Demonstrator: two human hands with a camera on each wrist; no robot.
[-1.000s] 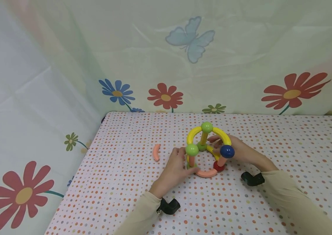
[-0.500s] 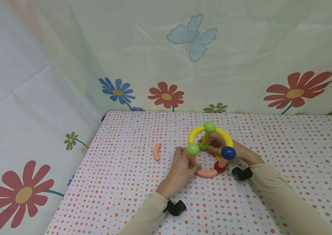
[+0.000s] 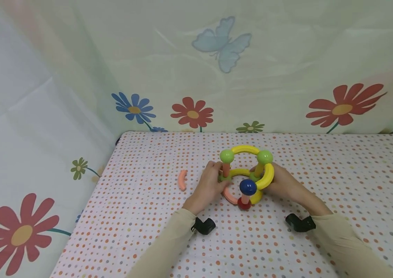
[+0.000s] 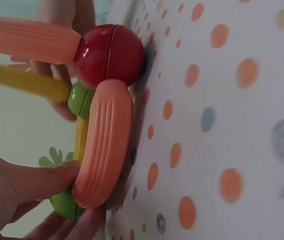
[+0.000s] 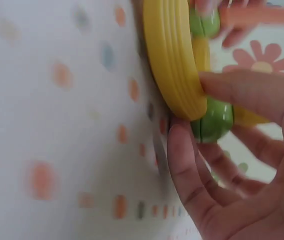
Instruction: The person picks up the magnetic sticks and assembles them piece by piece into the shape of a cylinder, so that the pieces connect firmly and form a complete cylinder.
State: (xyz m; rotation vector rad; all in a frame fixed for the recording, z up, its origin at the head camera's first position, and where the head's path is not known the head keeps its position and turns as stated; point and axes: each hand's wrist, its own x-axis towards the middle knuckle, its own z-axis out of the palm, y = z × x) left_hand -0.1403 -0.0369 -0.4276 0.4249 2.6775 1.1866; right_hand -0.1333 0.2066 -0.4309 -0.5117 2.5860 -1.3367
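Floral curtains behind a polka-dot bench (image 3: pixel 321 173). The toy frame (image 3: pixel 246 175) sits mid-bench: left hand (image 3: pixel 207 186) pinches its green corner ball, right hand (image 3: pixel 285 184) curls round the yellow arc side. I'd turn it slowly, both sides supported, so joints don't pop. A spare orange arc (image 3: pixel 182 180) lies just left, not blocking anything.

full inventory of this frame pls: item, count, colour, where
toy structure: 1, balls joined by rods and arcs, mid-table between both hands
ball joints: 2 light green on top, 1 dark blue in front, 1 red at base
curved pieces: yellow on top, orange at base
loose arc: 1, orange, on cloth beside the structure
tablecloth: 1, white with coloured dots
backdrop: 1, pale, flowers and butterfly
wrist cameras: 2, black
left hand: grips structure's base
right hand: grips the opposite side
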